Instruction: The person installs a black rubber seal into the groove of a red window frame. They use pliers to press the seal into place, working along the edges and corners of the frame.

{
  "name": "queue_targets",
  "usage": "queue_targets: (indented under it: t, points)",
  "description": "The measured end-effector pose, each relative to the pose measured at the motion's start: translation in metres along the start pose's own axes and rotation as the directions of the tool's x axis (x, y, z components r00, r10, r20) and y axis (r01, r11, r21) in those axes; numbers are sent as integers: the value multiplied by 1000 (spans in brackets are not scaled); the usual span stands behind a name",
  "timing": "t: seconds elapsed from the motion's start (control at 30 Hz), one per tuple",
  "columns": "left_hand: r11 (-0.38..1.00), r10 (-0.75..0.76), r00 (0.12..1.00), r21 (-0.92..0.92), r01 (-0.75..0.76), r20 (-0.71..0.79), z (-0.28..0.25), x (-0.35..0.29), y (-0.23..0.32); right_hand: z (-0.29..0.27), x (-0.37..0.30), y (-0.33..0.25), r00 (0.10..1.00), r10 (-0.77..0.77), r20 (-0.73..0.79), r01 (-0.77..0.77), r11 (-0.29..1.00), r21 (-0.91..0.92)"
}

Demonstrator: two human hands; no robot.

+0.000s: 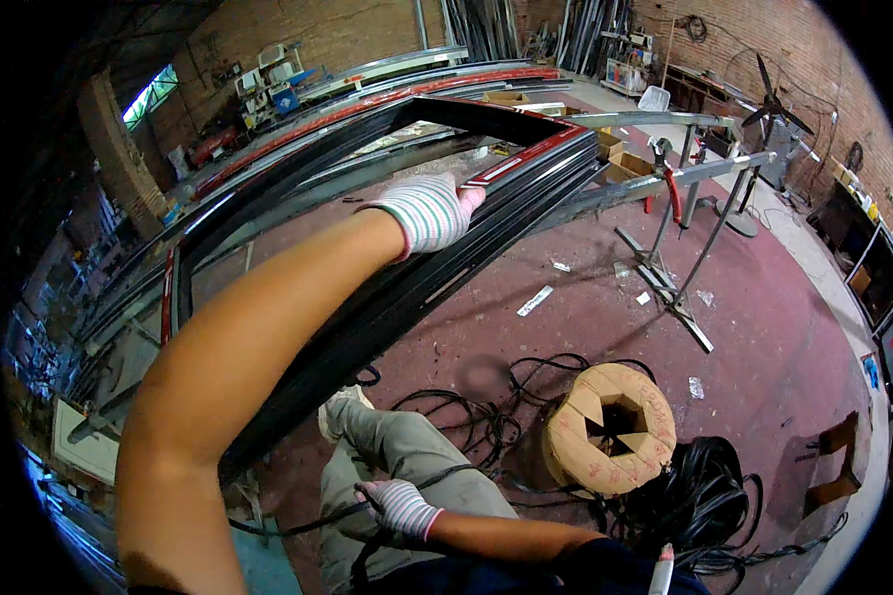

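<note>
A large black metal frame (496, 121), with red and white tape along parts of it, lies tilted across metal supports in front of me. My left hand (425, 213), in a white striped glove, is closed over its near bar, beside the taped stretch; the fingertips are partly hidden. Low in front of my legs, my right hand (399, 508), gloved alike, is closed around a black rubber strip (308, 528). The strip runs left below the frame and also trails right across my thigh toward loose coils (491, 426) on the floor.
A cardboard-sided reel (615, 428) stands on the red floor beside a heap of black strip (700, 496). Red-handled pliers (673, 188) hang on the metal trestle (655, 183). A fan (769, 104) stands at the far right. Long profiles (367, 99) lie behind the frame.
</note>
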State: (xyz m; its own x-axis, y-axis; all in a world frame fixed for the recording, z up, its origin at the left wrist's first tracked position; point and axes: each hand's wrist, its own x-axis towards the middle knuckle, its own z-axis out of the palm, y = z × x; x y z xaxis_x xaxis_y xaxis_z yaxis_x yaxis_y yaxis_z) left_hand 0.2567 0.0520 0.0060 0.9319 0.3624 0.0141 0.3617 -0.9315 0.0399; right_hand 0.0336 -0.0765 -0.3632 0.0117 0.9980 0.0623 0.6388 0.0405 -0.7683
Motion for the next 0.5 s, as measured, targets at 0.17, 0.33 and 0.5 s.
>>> queue_targets:
  t: [0.17,0.33,0.5]
  points:
    - [1000,-24,998,11,25,-51,-1,0,8,6,0,11,994,-82,-71,87,993,76]
    - [1000,-2,999,-3,2,-42,5,-17,-6,5,-3,12,998,-41,-46,42,999,14]
    - [993,-64,993,90,73,-96,3,-19,1,3,-8,10,987,-107,-117,113,992,51]
